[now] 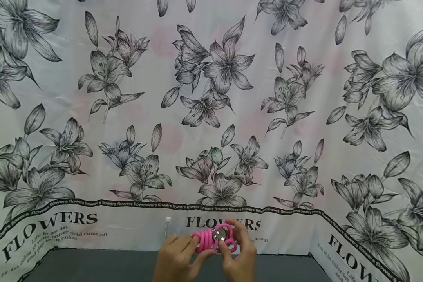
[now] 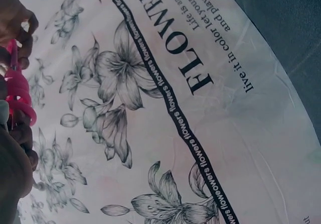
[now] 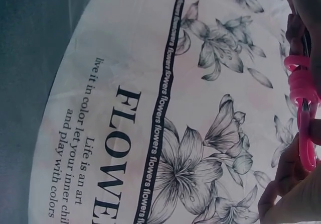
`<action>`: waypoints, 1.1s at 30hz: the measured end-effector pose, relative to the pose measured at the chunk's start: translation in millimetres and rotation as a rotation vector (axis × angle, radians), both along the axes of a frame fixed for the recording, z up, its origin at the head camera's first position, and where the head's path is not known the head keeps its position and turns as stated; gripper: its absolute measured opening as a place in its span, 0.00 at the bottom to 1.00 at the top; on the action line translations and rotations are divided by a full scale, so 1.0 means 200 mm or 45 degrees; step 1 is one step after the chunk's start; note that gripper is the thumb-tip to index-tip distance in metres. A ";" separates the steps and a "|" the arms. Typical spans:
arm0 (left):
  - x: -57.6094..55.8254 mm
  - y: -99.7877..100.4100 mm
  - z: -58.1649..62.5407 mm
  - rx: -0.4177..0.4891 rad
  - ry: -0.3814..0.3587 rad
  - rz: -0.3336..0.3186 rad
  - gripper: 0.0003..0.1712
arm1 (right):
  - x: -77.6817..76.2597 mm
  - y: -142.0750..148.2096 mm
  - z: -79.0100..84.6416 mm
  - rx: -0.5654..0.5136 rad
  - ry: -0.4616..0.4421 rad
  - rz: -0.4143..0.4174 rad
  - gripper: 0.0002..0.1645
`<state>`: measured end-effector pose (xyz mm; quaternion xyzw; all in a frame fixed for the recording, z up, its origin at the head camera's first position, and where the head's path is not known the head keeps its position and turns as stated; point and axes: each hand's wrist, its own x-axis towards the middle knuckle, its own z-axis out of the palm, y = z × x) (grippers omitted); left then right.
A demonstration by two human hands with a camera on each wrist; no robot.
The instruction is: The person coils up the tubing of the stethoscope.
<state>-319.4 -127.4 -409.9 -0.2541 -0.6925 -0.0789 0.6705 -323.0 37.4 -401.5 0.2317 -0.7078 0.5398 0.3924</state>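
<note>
Both hands hold a pink coiled thing [image 1: 205, 240] low in the middle of the head view. Thick pink turns lie side by side on its left, pink loops [image 1: 232, 246] stand out on its right, and a shiny silver round piece [image 1: 219, 234] sits between them. My left hand [image 1: 178, 256] grips the coiled end. With thumb and fingers, my right hand [image 1: 240, 250] pinches the looped end. A thin pale cord with a white tip [image 1: 168, 219] rises beside the left hand. The wrist views show the pink coil [image 2: 19, 91] only at their edges, partly hidden by fingers.
A white cloth [image 1: 155, 231] printed with grey lilies and the word FLOWERS hangs behind and at both sides. A black band [image 1: 197, 206] of lettering runs across it. Below lies a dark grey surface [image 1: 102, 266], meeting the cloth's lower edge.
</note>
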 end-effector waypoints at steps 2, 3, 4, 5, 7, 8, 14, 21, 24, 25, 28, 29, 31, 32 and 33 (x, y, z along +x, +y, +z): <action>0.00 0.01 0.00 0.004 -0.005 0.003 0.38 | 0.01 0.00 0.02 0.008 -0.096 0.031 0.36; 0.00 0.01 0.00 0.000 -0.010 0.010 0.39 | 0.01 0.01 0.02 0.009 -0.146 0.058 0.36; 0.00 0.01 0.00 -0.009 -0.013 0.017 0.39 | 0.01 0.02 0.03 0.009 -0.200 0.090 0.36; 0.00 0.01 0.00 -0.020 -0.012 0.019 0.39 | 0.01 0.03 0.04 -0.012 -0.262 0.146 0.37; 0.00 0.02 0.00 -0.044 -0.022 0.026 0.39 | 0.00 0.05 0.04 -0.055 -0.360 0.246 0.37; 0.00 0.02 0.00 -0.058 -0.017 0.027 0.39 | -0.01 0.06 0.04 -0.079 -0.401 0.281 0.37; -0.02 0.03 -0.03 -0.086 -0.003 0.048 0.38 | -0.04 0.06 0.03 -0.136 -0.385 0.243 0.31; -0.01 0.03 -0.04 -0.023 -0.217 0.130 0.35 | -0.05 0.03 0.01 0.097 -0.135 -0.151 0.37; -0.02 0.04 -0.05 -0.073 -0.449 0.097 0.27 | -0.05 0.09 0.03 0.139 -0.131 -0.205 0.39; -0.02 0.05 -0.06 -0.095 -0.560 0.061 0.25 | -0.04 0.11 0.04 0.136 -0.151 -0.185 0.39; -0.07 0.06 -0.09 -0.176 -1.079 -0.083 0.20 | -0.04 0.18 0.07 0.126 -0.217 -0.195 0.35; -0.08 0.06 -0.10 -0.211 -1.261 -0.134 0.18 | -0.05 0.20 0.08 0.133 -0.236 -0.210 0.34; -0.12 0.05 -0.15 -0.248 -1.627 -0.249 0.14 | -0.05 0.23 0.09 0.155 -0.284 -0.228 0.31; -0.14 0.05 -0.17 -0.264 -1.806 -0.289 0.12 | -0.06 0.24 0.09 0.168 -0.321 -0.227 0.30; -0.15 0.04 -0.20 -0.315 -1.927 -0.319 0.11 | -0.06 0.25 0.09 0.186 -0.361 -0.220 0.28</action>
